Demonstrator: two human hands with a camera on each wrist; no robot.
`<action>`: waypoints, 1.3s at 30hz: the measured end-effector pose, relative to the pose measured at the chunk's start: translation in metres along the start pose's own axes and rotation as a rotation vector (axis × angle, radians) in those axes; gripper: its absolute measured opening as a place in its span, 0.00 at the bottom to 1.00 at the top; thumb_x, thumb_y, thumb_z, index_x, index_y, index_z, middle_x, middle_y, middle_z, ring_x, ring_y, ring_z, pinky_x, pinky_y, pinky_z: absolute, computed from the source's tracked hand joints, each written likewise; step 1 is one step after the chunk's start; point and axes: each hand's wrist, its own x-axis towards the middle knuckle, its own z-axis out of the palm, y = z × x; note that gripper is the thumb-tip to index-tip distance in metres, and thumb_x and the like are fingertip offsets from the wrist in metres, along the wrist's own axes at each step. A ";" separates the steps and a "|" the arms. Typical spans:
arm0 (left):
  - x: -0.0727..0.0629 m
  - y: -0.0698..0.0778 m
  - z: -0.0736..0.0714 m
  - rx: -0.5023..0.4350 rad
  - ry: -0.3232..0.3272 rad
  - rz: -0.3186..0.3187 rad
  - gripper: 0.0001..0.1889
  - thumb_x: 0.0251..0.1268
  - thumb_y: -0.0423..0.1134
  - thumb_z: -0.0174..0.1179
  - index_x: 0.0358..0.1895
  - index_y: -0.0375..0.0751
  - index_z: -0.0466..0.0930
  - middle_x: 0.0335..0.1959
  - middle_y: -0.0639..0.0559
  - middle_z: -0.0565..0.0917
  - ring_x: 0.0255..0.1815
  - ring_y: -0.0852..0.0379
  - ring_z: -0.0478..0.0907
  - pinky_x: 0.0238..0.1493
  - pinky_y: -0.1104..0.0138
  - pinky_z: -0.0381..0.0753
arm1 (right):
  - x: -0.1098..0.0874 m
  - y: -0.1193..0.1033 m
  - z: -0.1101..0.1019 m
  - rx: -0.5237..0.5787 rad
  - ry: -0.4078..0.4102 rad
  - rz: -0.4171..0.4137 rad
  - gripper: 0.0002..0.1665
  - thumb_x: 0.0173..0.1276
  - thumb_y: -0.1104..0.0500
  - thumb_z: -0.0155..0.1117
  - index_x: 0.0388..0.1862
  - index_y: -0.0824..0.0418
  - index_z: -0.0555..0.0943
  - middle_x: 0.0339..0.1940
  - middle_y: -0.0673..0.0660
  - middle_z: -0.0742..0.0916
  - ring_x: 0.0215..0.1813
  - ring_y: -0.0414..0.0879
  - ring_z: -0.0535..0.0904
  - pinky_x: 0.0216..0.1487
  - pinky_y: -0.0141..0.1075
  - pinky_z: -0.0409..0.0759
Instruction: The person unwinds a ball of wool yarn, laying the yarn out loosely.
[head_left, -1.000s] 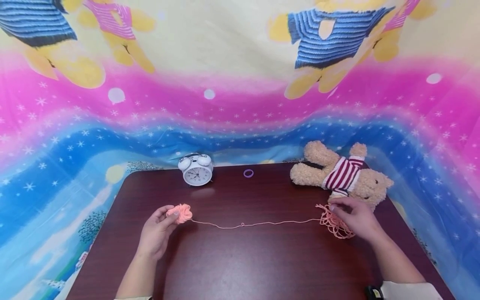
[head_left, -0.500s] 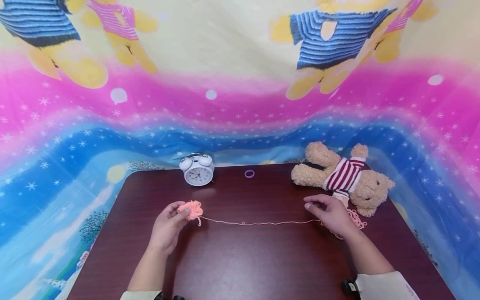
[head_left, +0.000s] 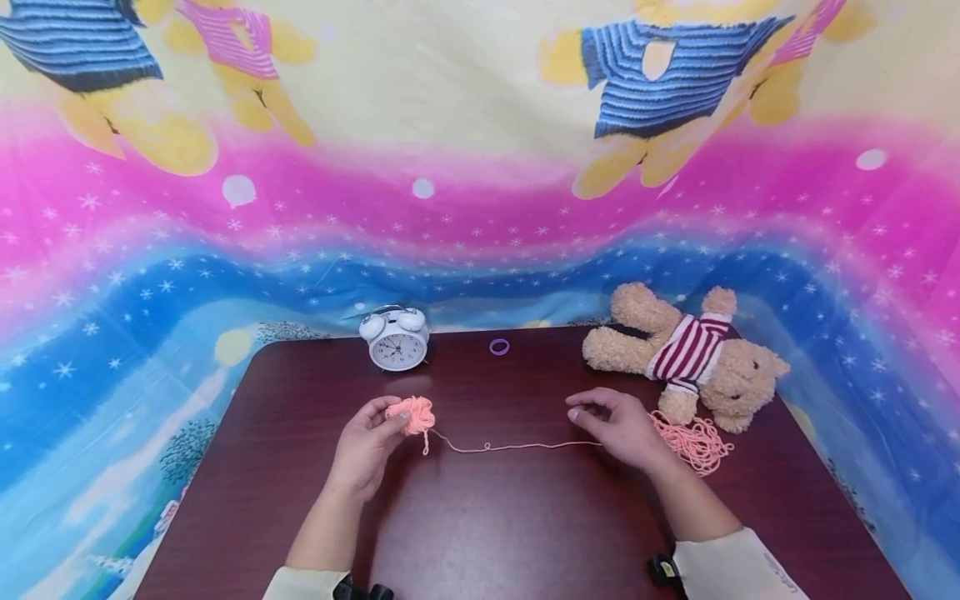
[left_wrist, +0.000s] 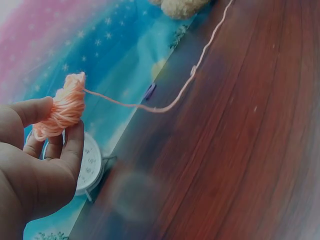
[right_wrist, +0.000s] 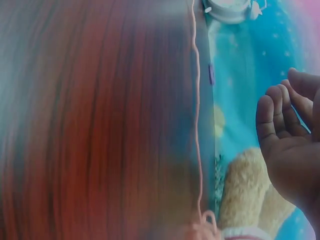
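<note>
By the far edge I see 1 white alarm clock [head_left: 397,343], 1 purple ring [head_left: 498,354] and 1 teddy bear [head_left: 690,348] lying down, 1 paw just beside the loose yarn pile [head_left: 696,445]. The left hand [head_left: 367,448] pinches a peach yarn bundle [head_left: 412,415] above the table [head_left: 495,525]; 1 strand [head_left: 517,447] runs toward the relaxed, free right hand [head_left: 621,427]. The dark reddish tabletop meets a bear-printed cloth [head_left: 480,200].

Head view forward and down, closer wrist views, shared yarn [head_left: 419,414]
</note>
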 end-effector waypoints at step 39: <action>-0.003 -0.014 0.082 -0.027 -0.136 -0.022 0.17 0.65 0.26 0.66 0.56 0.31 0.76 0.45 0.46 0.83 0.43 0.56 0.83 0.49 0.64 0.85 | 0.020 -0.047 0.091 0.031 -0.185 -0.211 0.04 0.66 0.56 0.77 0.37 0.53 0.90 0.37 0.42 0.88 0.39 0.37 0.82 0.41 0.32 0.83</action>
